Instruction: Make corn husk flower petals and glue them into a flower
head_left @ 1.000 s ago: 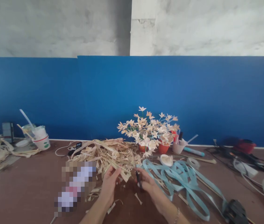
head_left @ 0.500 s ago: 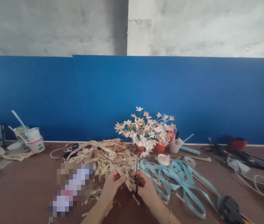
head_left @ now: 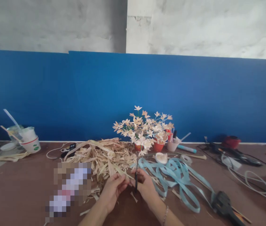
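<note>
My left hand (head_left: 115,190) is closed in a pinch on a pale, dry husk strip (head_left: 123,173) in front of the husk pile. Beside it, my right hand (head_left: 144,185) is wrapped round the black handles of scissors (head_left: 136,177), whose blades point up and away from me. The fingers of both hands nearly meet at the strip. Just beyond lies a heap of dry husks (head_left: 110,157). Behind the scissors stand pale husk flowers (head_left: 144,128) on thin stems, over an orange pot (head_left: 158,146).
Light blue ribbon (head_left: 182,179) lies in loops right of my hands. A black-handled tool (head_left: 224,204) rests at the front right, near cables (head_left: 252,182). A white cup (head_left: 31,145) stands at the left. A blue panel (head_left: 88,94) runs along the back.
My hands have drawn closer together around the strip. The view has shifted slightly to the right, so the table things sit further left.
</note>
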`<state>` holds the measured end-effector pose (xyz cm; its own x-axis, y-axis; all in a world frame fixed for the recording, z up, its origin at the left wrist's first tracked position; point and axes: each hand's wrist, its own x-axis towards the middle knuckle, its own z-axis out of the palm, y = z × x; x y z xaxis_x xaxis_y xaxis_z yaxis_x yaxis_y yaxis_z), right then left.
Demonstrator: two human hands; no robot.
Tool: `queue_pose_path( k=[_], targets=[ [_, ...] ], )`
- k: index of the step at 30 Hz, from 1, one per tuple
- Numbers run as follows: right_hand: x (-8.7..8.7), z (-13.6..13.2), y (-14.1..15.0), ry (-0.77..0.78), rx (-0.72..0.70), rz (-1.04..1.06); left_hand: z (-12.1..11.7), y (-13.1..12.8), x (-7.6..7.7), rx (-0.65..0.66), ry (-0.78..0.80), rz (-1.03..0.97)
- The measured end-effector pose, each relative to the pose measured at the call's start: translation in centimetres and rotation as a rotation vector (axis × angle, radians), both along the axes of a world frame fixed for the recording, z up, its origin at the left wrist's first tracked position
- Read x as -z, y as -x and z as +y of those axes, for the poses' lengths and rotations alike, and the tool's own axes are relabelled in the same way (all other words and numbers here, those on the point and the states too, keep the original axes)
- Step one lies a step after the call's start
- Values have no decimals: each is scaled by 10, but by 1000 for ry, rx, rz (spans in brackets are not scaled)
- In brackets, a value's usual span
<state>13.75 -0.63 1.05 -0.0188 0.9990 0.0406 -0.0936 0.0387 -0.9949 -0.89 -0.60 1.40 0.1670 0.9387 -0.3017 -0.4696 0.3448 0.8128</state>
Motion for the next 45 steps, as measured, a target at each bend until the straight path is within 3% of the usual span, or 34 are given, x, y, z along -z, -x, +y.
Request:
queue_pose_path(
  k=[6, 11, 15, 19, 27, 36, 45],
  targets=[
    [3, 1, 2, -24, -6, 12, 4, -1, -2, -43, -193, 323],
    [0, 1, -5, -10, -58, -97, 6, 2, -7, -237, -157, 302],
    [-6, -3, -12, 10, -219, -304, 11, 14, -14, -404, -151, 245],
    [-10, -9, -10, -20, -373, -383, 15, 20, -16, -473, -146, 197],
    [-3, -13, -4, 173, -545, -352, 15, 16, -11, -379, -129, 213],
    [1, -11, -1, 167, -502, -280, 11, 11, -11, -280, -118, 215],
    [-6, -11, 0, 207, -463, -292, 11, 13, -11, -272, -112, 221]
  ],
)
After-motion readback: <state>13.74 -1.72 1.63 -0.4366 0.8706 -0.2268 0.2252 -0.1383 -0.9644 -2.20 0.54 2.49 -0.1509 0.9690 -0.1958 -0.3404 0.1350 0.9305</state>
